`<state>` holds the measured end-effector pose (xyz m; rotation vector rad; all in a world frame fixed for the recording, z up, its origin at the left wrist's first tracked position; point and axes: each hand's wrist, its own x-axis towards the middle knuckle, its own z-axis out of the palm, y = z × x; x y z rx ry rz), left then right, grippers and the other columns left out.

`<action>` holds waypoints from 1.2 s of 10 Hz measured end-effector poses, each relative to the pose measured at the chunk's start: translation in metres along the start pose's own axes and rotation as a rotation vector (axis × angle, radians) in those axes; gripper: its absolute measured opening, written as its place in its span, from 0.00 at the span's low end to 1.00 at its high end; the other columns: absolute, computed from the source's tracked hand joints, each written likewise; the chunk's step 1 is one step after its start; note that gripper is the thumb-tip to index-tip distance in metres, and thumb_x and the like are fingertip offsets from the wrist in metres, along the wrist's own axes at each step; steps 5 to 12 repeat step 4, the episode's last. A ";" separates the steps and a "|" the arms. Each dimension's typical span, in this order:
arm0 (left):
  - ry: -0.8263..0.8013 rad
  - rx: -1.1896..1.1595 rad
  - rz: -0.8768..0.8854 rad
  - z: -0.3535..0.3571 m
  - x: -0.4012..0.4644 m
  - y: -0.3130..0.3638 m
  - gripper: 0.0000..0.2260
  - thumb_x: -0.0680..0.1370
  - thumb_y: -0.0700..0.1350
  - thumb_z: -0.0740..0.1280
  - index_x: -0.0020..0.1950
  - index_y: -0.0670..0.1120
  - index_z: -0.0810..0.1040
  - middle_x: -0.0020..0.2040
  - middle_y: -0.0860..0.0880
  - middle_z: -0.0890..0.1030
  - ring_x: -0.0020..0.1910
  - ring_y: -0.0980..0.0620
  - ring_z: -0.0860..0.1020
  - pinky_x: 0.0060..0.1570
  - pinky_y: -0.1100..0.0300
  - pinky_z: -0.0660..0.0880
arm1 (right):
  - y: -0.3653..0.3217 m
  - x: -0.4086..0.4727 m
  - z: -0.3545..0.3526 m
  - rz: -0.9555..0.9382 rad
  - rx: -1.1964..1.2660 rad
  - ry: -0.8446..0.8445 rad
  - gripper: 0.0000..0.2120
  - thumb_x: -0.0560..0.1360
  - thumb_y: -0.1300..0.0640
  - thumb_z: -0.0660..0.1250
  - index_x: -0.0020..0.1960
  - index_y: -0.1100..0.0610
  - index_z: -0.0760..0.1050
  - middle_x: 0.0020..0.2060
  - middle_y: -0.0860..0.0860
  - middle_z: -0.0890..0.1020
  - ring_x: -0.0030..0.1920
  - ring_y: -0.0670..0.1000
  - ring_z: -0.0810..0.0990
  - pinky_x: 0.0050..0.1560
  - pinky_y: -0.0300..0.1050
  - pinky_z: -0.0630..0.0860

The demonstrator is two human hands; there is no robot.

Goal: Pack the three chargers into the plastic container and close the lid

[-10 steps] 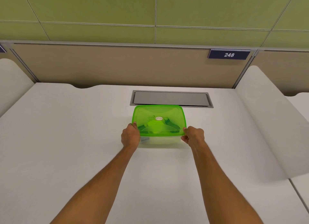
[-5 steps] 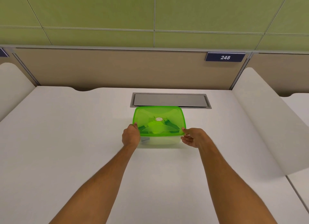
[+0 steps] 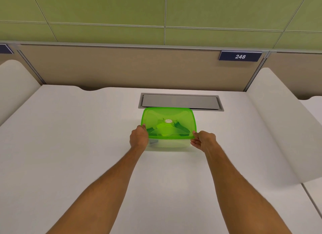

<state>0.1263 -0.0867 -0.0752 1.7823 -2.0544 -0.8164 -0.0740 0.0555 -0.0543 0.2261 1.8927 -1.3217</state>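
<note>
A clear plastic container point(image 3: 169, 144) stands on the white desk point(image 3: 73, 146) with a translucent green lid point(image 3: 167, 117) lying flat on top of it. Dark and pale charger shapes point(image 3: 181, 129) show through the lid; how many are inside I cannot tell. My left hand point(image 3: 139, 137) grips the lid's near left corner, thumb on top. My right hand point(image 3: 203, 140) touches the near right corner with fingertips, its fingers loosely curled and partly apart.
A grey metal cable flap point(image 3: 180, 102) is set into the desk just behind the container. A beige partition point(image 3: 122, 68) with a "248" sign point(image 3: 240, 56) closes the back. White curved dividers point(image 3: 278, 120) rise at both sides.
My right hand loosened from a closed grip on the lid's right corner to a light fingertip touch. The left hand stayed on its corner. The lid has not moved.
</note>
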 end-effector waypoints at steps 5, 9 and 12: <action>0.008 0.166 0.104 -0.029 0.006 0.001 0.22 0.81 0.55 0.52 0.52 0.39 0.76 0.53 0.36 0.80 0.52 0.36 0.77 0.47 0.49 0.73 | -0.025 -0.016 -0.026 -0.068 -0.240 -0.192 0.17 0.72 0.51 0.74 0.48 0.64 0.75 0.38 0.57 0.80 0.37 0.54 0.80 0.39 0.47 0.78; 0.008 0.166 0.104 -0.029 0.006 0.001 0.22 0.81 0.55 0.52 0.52 0.39 0.76 0.53 0.36 0.80 0.52 0.36 0.77 0.47 0.49 0.73 | -0.025 -0.016 -0.026 -0.068 -0.240 -0.192 0.17 0.72 0.51 0.74 0.48 0.64 0.75 0.38 0.57 0.80 0.37 0.54 0.80 0.39 0.47 0.78; 0.008 0.166 0.104 -0.029 0.006 0.001 0.22 0.81 0.55 0.52 0.52 0.39 0.76 0.53 0.36 0.80 0.52 0.36 0.77 0.47 0.49 0.73 | -0.025 -0.016 -0.026 -0.068 -0.240 -0.192 0.17 0.72 0.51 0.74 0.48 0.64 0.75 0.38 0.57 0.80 0.37 0.54 0.80 0.39 0.47 0.78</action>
